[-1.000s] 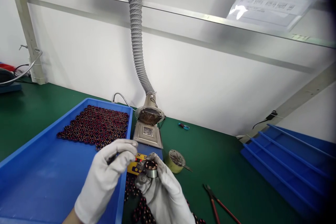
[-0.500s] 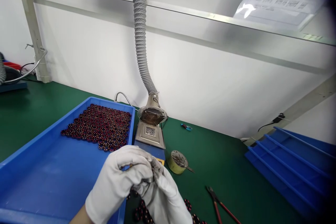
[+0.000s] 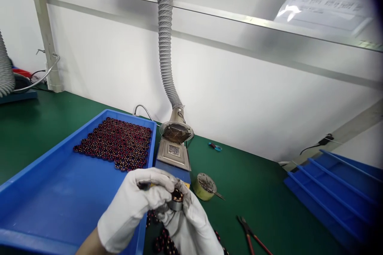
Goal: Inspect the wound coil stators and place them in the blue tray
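Observation:
Both my hands wear white gloves and meet at the front of the bench. Between the fingers of my right hand (image 3: 196,215) sits a small ring-shaped coil (image 3: 177,195), dark inside with copper-coloured dots, and a grey metal band (image 3: 176,206) runs round its lower part. The closed fingers of my left hand (image 3: 134,199) reach the coil's left side. A dark, slim thing (image 3: 144,185) shows in the left hand's curl; its kind is unclear. More dark coils (image 3: 164,241) lie below the hands, partly hidden by them.
A blue tray (image 3: 68,191) at left bears many coils (image 3: 119,139). Behind my hands stands a solder pot (image 3: 174,153) beneath an extraction hood (image 3: 176,131) and grey hose (image 3: 165,40). To the right are a tin (image 3: 205,187), red-handled pliers (image 3: 249,233) and blue trays (image 3: 335,191).
The coil with its grey band has come into clearer view between my fingers, its dotted face now showing. The whole view has shifted slightly, so the bench appears farther right.

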Tool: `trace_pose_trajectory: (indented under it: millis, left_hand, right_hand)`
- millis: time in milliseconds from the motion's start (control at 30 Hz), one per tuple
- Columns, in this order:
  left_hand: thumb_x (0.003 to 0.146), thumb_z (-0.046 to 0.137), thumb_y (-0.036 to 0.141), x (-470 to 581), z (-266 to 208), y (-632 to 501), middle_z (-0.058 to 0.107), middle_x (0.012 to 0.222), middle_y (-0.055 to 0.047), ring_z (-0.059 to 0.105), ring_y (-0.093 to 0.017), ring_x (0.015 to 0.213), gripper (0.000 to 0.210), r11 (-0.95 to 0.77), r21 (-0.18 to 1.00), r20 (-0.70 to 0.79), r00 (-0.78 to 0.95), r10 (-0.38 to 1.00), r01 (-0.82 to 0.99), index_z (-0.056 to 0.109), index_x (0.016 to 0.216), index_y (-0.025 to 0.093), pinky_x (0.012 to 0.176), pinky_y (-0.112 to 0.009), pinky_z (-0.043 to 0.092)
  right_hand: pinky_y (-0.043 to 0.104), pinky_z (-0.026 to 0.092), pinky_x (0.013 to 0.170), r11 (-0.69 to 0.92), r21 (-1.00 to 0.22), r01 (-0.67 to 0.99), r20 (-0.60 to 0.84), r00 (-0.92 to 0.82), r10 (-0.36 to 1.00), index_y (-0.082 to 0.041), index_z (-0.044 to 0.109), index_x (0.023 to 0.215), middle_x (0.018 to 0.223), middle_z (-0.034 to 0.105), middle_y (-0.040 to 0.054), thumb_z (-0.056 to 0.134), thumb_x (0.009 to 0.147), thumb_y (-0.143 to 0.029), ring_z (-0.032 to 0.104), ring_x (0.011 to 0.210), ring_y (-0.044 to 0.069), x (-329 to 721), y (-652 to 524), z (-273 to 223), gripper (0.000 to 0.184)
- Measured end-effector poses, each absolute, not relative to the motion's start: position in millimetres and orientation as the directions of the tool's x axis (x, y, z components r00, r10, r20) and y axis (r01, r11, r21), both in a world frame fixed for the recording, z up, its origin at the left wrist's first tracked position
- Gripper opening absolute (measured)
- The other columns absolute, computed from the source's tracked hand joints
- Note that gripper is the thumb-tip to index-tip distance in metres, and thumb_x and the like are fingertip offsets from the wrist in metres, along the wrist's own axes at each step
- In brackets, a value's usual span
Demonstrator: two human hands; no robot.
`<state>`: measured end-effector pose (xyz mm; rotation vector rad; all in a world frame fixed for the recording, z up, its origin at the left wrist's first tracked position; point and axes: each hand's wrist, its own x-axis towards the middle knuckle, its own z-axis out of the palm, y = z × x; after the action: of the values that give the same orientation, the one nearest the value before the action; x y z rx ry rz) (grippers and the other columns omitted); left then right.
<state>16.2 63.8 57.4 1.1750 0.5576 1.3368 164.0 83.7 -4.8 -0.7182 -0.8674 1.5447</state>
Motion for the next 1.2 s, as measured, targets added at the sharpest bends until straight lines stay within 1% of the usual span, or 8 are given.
trace_pose_trajectory:
  millis: [167,333,500,633,733,867,1067,1200]
  left_hand:
    - [0.068,0.069,0.021,5,59,63,0.065,0.089,-0.003,0.059,-0.017,0.086,0.007,-0.237,0.809,0.299,0.03,0.954,-0.538,0.068,0.075,0.022,0.072,-0.019,0.048]
    - [0.066,0.061,0.014,7,66,59,0.063,0.089,-0.004,0.059,-0.019,0.083,0.014,-0.155,0.963,0.217,0.286,0.933,-0.222,0.067,0.077,0.02,0.065,-0.023,0.049]
    - [0.075,0.057,0.014,14,57,56,0.063,0.084,-0.001,0.058,-0.016,0.083,0.012,-0.447,0.828,0.505,0.103,0.857,-0.34,0.065,0.073,0.022,0.074,-0.022,0.047]
    - [0.077,0.064,0.021,11,51,61,0.064,0.098,0.0,0.059,-0.017,0.091,0.011,-0.345,0.824,0.378,-0.018,0.926,-0.45,0.066,0.086,0.026,0.073,-0.019,0.049]
    - [0.072,0.068,0.023,16,56,63,0.062,0.104,-0.003,0.057,-0.021,0.096,0.035,-0.163,0.902,0.276,0.243,0.93,-0.4,0.06,0.106,0.023,0.082,-0.025,0.048]
    - [0.079,0.061,0.032,30,59,61,0.064,0.084,-0.006,0.059,-0.02,0.081,0.018,-0.077,0.904,0.224,0.315,0.922,-0.42,0.065,0.083,0.015,0.077,-0.026,0.048]
    - [0.071,0.071,0.039,24,50,66,0.066,0.084,-0.004,0.06,-0.018,0.079,0.024,-0.216,0.806,0.228,-0.047,0.972,-0.552,0.068,0.085,0.019,0.078,-0.024,0.049]
    - [0.061,0.07,0.028,18,62,65,0.062,0.069,-0.005,0.056,-0.019,0.065,0.021,-0.109,0.919,0.178,0.154,0.972,-0.38,0.068,0.077,0.015,0.061,-0.027,0.049]
  right_hand:
    - [0.033,0.053,0.071,-0.007,-0.848,-0.531,0.067,-0.12,0.99,-0.023,0.066,0.089,0.085,0.072,0.0032,0.066,0.071,-0.036,0.067,0.076,0.018,160,61,6,0.022]
    - [0.035,0.054,0.067,0.055,-0.864,-0.501,0.116,-0.09,0.989,-0.024,0.066,0.084,0.078,0.072,0.0039,0.072,0.064,-0.037,0.067,0.07,0.02,164,68,12,0.025]
    - [0.027,0.052,0.049,0.199,-0.871,-0.449,0.189,0.066,0.98,-0.022,0.064,0.069,0.06,0.068,0.0,0.07,0.068,-0.03,0.063,0.054,0.015,169,85,11,0.01]
    - [0.023,0.051,0.054,0.412,-0.833,-0.369,0.32,0.287,0.903,-0.024,0.062,0.069,0.081,0.071,0.0003,0.071,0.067,-0.018,0.066,0.072,0.015,154,67,10,0.012]
    - [0.026,0.051,0.075,0.622,-0.78,-0.064,0.521,0.483,0.704,-0.027,0.061,0.07,0.094,0.068,-0.0025,0.075,0.055,-0.002,0.063,0.089,0.015,133,49,13,0.032]
    - [0.037,0.049,0.083,0.661,-0.674,0.33,0.715,0.516,0.471,-0.031,0.063,0.068,0.091,0.069,-0.0028,0.074,0.057,-0.003,0.063,0.089,0.02,114,38,15,0.032]
    - [0.037,0.053,0.075,0.652,-0.727,0.214,0.636,0.568,0.523,-0.027,0.062,0.066,0.089,0.07,0.0023,0.079,0.055,-0.005,0.063,0.093,0.025,122,40,11,0.029]
    - [0.035,0.054,0.071,0.604,-0.78,0.166,0.577,0.567,0.588,-0.027,0.062,0.07,0.092,0.07,0.0027,0.08,0.053,-0.005,0.063,0.095,0.026,128,37,8,0.033]
